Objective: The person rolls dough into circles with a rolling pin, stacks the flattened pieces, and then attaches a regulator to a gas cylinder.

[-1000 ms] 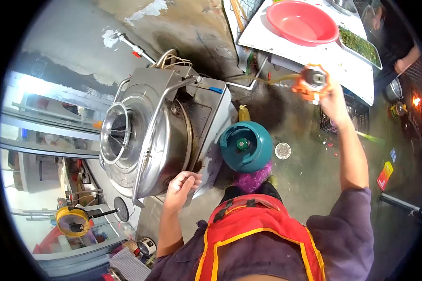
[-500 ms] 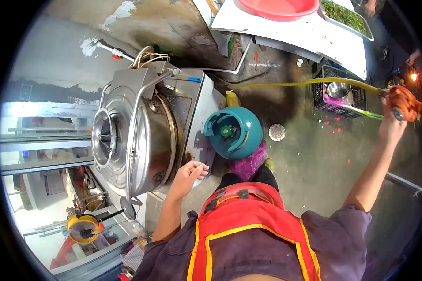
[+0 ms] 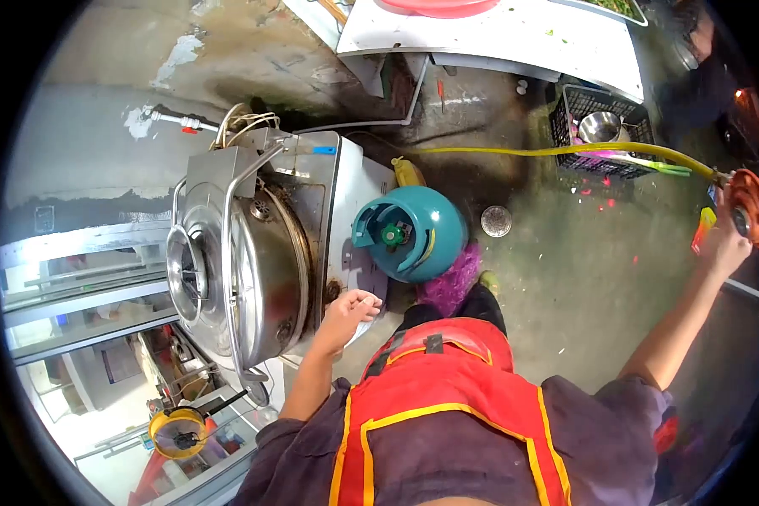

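My right hand [image 3: 724,244], out at the far right, grips a round orange-red gas regulator [image 3: 752,207] with a dark knob. A yellow gas hose [image 3: 514,153] runs from the regulator leftward across the floor. My left hand [image 3: 352,319] is closed in front of my body, fingers curled together; whether anything small is in them is hidden. Near it stands a teal gas cylinder [image 3: 440,226] with a green valve [image 3: 393,235] on top. Crumpled purple plastic [image 3: 451,287] lies between the cylinder and my feet.
Left stands a large steel stove [image 3: 261,270] with tubular rails. A black crate [image 3: 565,126] holding a metal bowl [image 3: 600,127] sits under the hose. A white table [image 3: 481,34] bears a pink basin [image 3: 443,7]. A round metal disc [image 3: 496,221] lies on the floor.
My right hand has moved slightly right and downward with the regulator, which now shows its round side. The hose follows. The view has shifted a little; the left hand stays closed.
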A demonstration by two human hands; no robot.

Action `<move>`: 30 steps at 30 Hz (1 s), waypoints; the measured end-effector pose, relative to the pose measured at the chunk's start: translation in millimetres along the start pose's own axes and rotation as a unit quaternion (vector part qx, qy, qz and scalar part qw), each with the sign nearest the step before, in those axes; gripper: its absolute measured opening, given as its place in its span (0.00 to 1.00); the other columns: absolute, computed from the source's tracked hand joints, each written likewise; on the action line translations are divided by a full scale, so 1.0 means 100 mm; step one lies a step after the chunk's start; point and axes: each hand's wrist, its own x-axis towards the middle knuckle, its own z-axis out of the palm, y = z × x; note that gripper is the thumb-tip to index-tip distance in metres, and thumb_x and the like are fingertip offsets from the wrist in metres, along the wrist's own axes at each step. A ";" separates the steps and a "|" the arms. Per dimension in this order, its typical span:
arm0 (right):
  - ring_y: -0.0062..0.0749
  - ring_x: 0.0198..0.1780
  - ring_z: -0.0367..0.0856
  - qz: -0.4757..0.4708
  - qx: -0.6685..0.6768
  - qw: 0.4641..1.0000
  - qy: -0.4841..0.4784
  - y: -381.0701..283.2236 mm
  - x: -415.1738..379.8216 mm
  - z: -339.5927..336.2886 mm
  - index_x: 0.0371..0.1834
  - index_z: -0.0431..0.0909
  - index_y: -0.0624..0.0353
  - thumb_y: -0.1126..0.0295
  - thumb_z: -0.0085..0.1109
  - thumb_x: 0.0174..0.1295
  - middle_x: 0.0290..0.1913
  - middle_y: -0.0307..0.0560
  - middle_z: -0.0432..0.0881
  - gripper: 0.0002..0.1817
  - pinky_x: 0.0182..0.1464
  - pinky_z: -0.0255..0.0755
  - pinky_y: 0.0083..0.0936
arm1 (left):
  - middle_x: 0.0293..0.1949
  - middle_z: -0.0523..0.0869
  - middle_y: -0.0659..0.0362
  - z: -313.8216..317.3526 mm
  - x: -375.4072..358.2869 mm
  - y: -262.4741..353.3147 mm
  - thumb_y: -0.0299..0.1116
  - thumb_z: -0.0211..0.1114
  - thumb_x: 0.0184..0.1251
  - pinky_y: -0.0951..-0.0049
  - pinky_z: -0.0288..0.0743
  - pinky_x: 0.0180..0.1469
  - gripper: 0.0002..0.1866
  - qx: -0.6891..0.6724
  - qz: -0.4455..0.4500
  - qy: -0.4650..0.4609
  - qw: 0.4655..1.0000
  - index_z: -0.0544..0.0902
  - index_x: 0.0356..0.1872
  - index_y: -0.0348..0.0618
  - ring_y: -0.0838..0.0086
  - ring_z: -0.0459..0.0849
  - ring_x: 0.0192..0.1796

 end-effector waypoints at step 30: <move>0.25 0.52 0.77 0.433 0.670 0.423 -0.430 -4.73 -2.77 -0.58 0.58 0.71 0.61 0.73 0.70 0.56 0.51 0.40 0.79 0.27 0.54 0.71 0.25 | 0.39 0.86 0.46 -0.61 2.87 -0.81 0.61 0.65 0.60 0.63 0.76 0.47 0.37 0.134 0.070 0.107 0.983 0.79 0.53 0.32 0.60 0.85 0.40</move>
